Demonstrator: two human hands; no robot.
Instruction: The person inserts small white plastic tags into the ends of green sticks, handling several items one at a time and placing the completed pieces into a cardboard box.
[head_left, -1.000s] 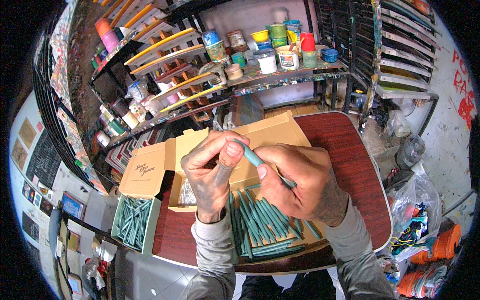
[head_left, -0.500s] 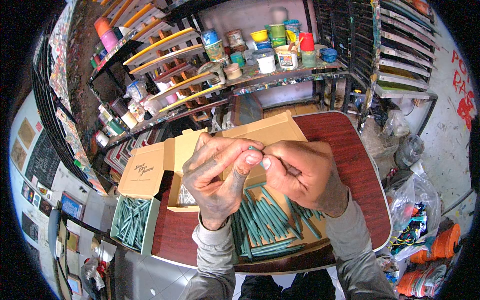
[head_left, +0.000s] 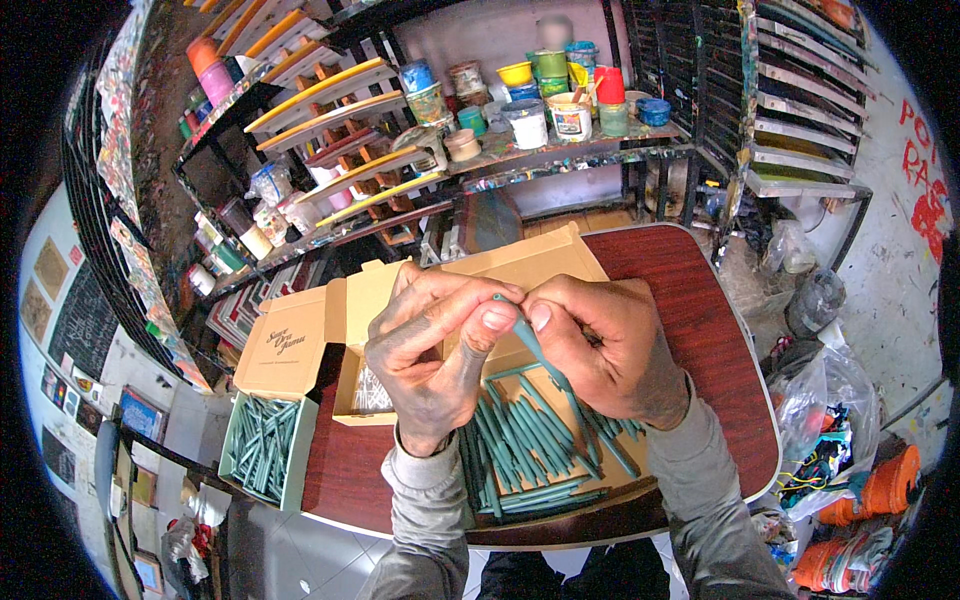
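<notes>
A slim teal stick (head_left: 532,343), resembling a rolled paper tube, slants between my two hands above the table. My left hand (head_left: 425,355) pinches its upper end between thumb and fingertips. Curled in close beside it, my right hand (head_left: 610,345) has its thumb and forefinger at the stick near that same end; its other fingers are folded under and partly hidden. Below them, many similar teal sticks (head_left: 525,430) lie loosely piled in a shallow cardboard tray (head_left: 630,490). My hands cover part of the tray's far side.
On the left, a lidded box (head_left: 308,460) stands open, full of teal sticks. Another open cardboard box (head_left: 348,400) holds something clear or whitish. Both are by the dark red table (head_left: 690,300). Paint pots (head_left: 530,122) crowd the shelf behind; bagged items (head_left: 830,430) lie right.
The stick now shows much more of its length, pointing down toward the tray. My right hand has turned slightly and its thumb has shifted a little; my left hand keeps its pinch.
</notes>
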